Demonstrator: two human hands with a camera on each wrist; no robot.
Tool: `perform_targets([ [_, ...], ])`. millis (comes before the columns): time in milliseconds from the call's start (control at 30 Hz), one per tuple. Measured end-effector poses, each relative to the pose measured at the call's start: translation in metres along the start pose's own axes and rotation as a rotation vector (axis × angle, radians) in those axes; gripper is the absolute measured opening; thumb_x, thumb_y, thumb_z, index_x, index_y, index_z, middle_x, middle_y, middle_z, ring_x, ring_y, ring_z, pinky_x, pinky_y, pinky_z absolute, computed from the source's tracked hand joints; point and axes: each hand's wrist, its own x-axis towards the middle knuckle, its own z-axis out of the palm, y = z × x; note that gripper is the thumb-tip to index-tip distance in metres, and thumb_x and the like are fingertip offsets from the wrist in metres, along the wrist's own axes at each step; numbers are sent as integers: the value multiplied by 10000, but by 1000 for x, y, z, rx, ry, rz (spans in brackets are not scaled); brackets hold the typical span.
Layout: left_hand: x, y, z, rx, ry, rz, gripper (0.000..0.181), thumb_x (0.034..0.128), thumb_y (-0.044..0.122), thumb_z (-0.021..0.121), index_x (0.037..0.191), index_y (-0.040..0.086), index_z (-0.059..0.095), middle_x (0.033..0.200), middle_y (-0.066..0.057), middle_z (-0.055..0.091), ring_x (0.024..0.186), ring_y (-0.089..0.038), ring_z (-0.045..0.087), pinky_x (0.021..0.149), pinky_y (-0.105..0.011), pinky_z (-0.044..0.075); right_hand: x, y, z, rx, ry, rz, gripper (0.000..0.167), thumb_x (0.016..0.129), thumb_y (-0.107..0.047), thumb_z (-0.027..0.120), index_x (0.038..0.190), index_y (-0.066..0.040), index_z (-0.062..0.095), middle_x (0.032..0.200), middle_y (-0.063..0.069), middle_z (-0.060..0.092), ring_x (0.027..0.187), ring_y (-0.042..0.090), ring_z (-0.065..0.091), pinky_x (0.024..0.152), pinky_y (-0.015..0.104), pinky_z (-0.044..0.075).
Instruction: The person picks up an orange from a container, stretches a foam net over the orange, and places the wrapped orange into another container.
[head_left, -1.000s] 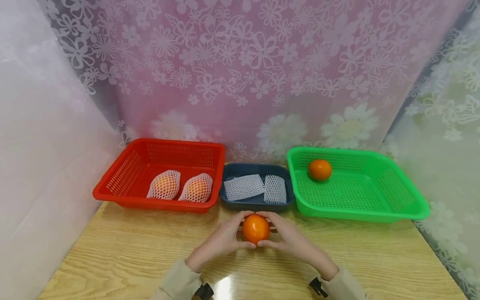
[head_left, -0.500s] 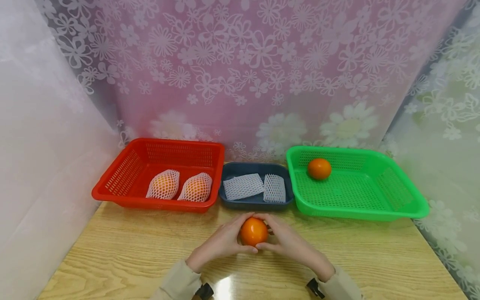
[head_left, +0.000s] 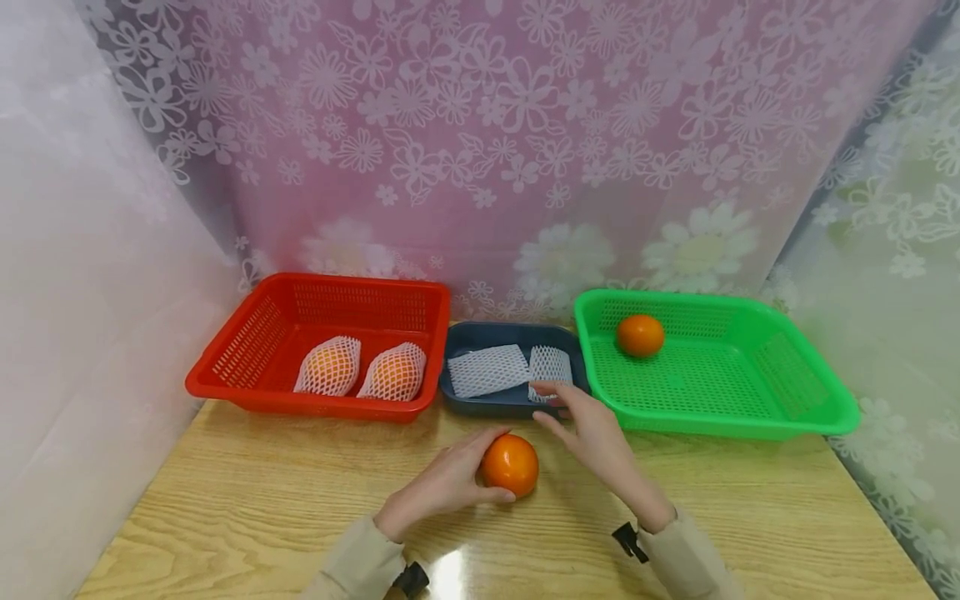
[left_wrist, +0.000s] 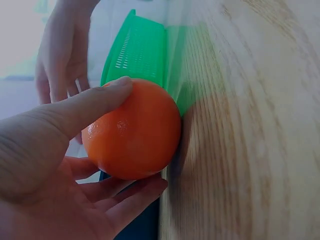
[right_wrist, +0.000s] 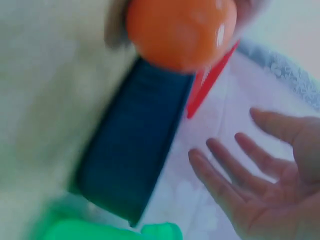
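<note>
Four oranges show in the head view: one orange [head_left: 511, 466] just below the centre of the frame, one loose orange [head_left: 640, 335] in the green basket [head_left: 712, 381] at right, and two net-wrapped fruits, a left wrapped fruit [head_left: 328, 367] and a right wrapped fruit [head_left: 393, 373], in the red basket [head_left: 378, 312] at left. Between these two baskets is one dark blue tray [head_left: 491, 408], holding two white foam nets, a wider net [head_left: 489, 372] lying aslant and a narrower net [head_left: 550, 364] to its right. The orange in the lower centre is round, bare and glossy, a deep, even orange with a pale highlight (the left wrist view shows fine dimples round that shine). It is low at the wooden tabletop [head_left: 262, 492], gripped by the left hand [head_left: 442, 483], whose thumb and fingers curl round it. The right hand [head_left: 594, 437] holds nothing; its fingers are spread and loosely extended at the tray's lower right, partly in front of the narrower net. Whether they touch that net cannot be told.
</note>
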Motion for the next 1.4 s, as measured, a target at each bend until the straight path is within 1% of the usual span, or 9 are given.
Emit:
perform_targets([
  [100, 0, 0, 0, 3, -1, -3, 855, 847, 373, 830, 1525, 81, 400, 1506, -122, 493, 1329, -323, 510, 1073, -586, 422, 17, 3, -1, -127, 67, 58, 324, 932, -114, 738, 1242, -53, 665, 1140, 138, 691, 966, 313, 687, 798, 459, 589],
  [200, 0, 1, 1, -2, -8, -6, 870, 844, 360, 834, 1536, 90, 380, 1516, -124, 475, 1332, -323, 502, 1070, -590, 423, 32, 7, 5, -234, 65, 129, 308, 934, -137, 741, 1221, -50, 673, 1108, 158, 676, 922, 313, 676, 750, 448, 582],
  [367, -1, 3, 2, -4, -12, -2, 902, 834, 357, 844, 1549, 98, 358, 1511, -129, 468, 1330, -323, 496, 1069, -598, 418, 52, 18, 18, -366, 4, 233, 373, 914, -154, 766, 1230, 6, 649, 1104, 219, 647, 824, 341, 655, 711, 451, 575],
  [567, -1, 4, 2, -13, -6, -14, 901, 839, 343, 843, 1555, 100, 353, 1521, -129, 464, 1347, -318, 487, 1077, -600, 406, 72, 35, 35, -494, -102, 313, 486, 874, -163, 809, 1254, 73, 618, 1141, 283, 619, 915, 408, 651, 814, 491, 573],
  [767, -1, 3, 5, -5, -11, -13, 890, 850, 353, 832, 1558, 109, 350, 1509, -132, 481, 1326, -313, 507, 1056, -593, 418, 79, 48, 44, -508, -152, 327, 451, 858, -54, 793, 1227, 104, 587, 1055, 289, 638, 902, 412, 651, 743, 498, 590],
  [1033, 0, 1, 5, -11, -14, -29, 898, 851, 369, 829, 1567, 135, 340, 1531, -105, 464, 1342, -306, 496, 1067, -615, 403, 85, 51, 43, -527, -209, 344, 656, 777, -331, 894, 1132, 132, 594, 996, 276, 634, 894, 406, 645, 786, 503, 586],
  [1200, 1, 2, 5, -5, -6, -17, 898, 848, 367, 832, 1562, 124, 344, 1530, -106, 465, 1332, -303, 509, 1065, -604, 411, 87, 51, 41, -547, -210, 327, 372, 865, -91, 782, 1092, 143, 602, 973, 278, 634, 922, 404, 644, 787, 503, 582],
  [1300, 1, 3, 5, -4, -6, -19, 900, 844, 369, 835, 1560, 127, 346, 1526, -109, 464, 1329, -299, 509, 1067, -597, 411, 85, 52, 41, -572, -139, 277, 183, 919, 18, 654, 1050, 138, 611, 907, 276, 643, 875, 405, 657, 760, 510, 585],
  [1400, 1, 2, 5, -5, -6, -22, 906, 841, 373, 838, 1561, 134, 344, 1530, -105, 458, 1339, -296, 499, 1074, -593, 406, 82, 49, 40, -584, -62, 234, 147, 954, 45, 587, 1067, 138, 601, 903, 276, 641, 857, 403, 657, 736, 509, 588],
])
